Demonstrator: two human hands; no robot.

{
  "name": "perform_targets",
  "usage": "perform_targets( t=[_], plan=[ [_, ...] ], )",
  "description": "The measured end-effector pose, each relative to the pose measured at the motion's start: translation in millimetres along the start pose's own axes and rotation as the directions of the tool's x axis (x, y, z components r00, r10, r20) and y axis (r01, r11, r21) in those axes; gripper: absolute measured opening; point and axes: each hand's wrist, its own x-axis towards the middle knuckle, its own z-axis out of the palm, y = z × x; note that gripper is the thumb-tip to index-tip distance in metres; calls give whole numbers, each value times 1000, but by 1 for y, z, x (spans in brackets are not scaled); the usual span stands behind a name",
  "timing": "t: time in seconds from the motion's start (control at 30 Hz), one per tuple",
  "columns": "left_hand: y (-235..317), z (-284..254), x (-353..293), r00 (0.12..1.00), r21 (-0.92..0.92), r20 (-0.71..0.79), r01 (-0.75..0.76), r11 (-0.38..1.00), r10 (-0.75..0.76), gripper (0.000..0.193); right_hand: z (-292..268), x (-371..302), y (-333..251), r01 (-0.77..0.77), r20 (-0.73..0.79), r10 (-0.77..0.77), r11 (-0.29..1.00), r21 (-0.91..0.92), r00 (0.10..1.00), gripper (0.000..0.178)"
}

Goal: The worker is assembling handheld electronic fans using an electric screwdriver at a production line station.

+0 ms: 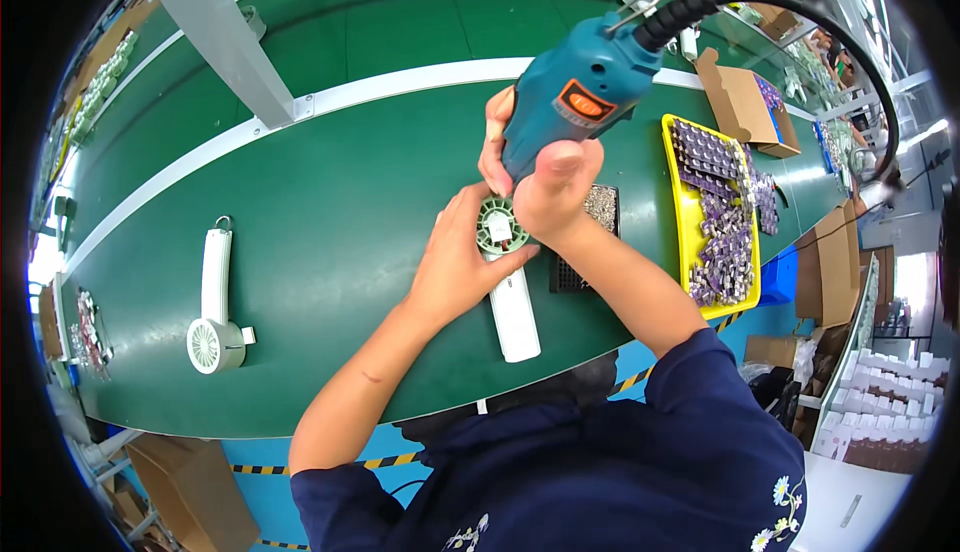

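- In the head view, the fan lies on the green table in front of the person, its head between the two hands and its handle nearer the body.
- The left hand is clamped on the head from the left, fingers along the far side and thumb across the near right rim.
- The right hand is closed around the blue driver, just above and to the right of the head; its cord arches off to the right.
- The hands are close together; whether they touch is unclear. The driver's tip is hidden, so I cannot tell whether it meets the fan.
- The fan's long axis runs nearly straight toward the person, leaning slightly right at the near end. The head points away, spoked face up; the white handle points toward the body.
- A second fan lies well to the left, pointing the opposite way: head near, handle away.
- Right of the fan sit a black tray of small metal pieces and a yellow tray of purple parts.
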Motion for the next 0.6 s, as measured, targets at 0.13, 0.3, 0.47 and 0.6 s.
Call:
perform_targets(
  t=[0.13, 0.3, 0.47, 0.6],
  plan=[
    [-1, 1, 0, 1000, 42, 0, -4, 999, 4, 65, -5, -3, 3, 111, 74, -106, 992, -66, 992, 78],
    [0, 0, 0, 999, 53, 0, 41, 998, -41, 64, -6, 2, 3, 77, 82, -75, 997, -11, 994, 74],
    [3, -8, -3, 1000, 92, -27, 2, 996, 0, 59, -39, -7, -52, 235, -331, -111, 902, 364, 937, 76],
    [2, -5, -2, 998, 63, -24, 67, 996, -65, 61, -61, -32, -24, 58, -334, -78, 996, -70, 939, 74]
  ],
)
